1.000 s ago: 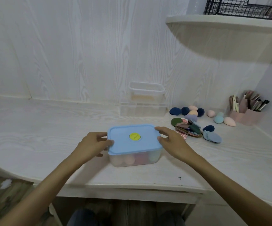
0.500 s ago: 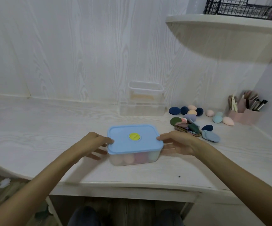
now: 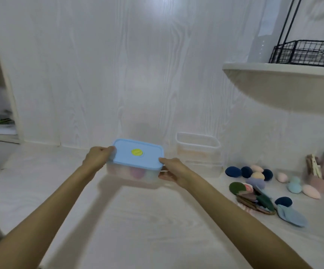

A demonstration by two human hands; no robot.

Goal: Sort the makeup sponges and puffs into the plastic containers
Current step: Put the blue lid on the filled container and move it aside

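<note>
container: clear box [image 3: 135,172] with blue lid [image 3: 137,153], centre frame, sponges inside
left hand [image 3: 99,157]: fingers curled on box's left end
right hand [image 3: 173,169]: thumb on lid corner, fingers under right end
loose sponges and puffs [image 3: 258,189]: on counter [image 3: 157,220], lower right
empty container [image 3: 198,149]: right of box, by wall

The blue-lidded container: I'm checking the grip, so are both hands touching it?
Touching. The head view shows the left hand gripping the left end of the blue-lidded container and the right hand holding its right end.
</note>
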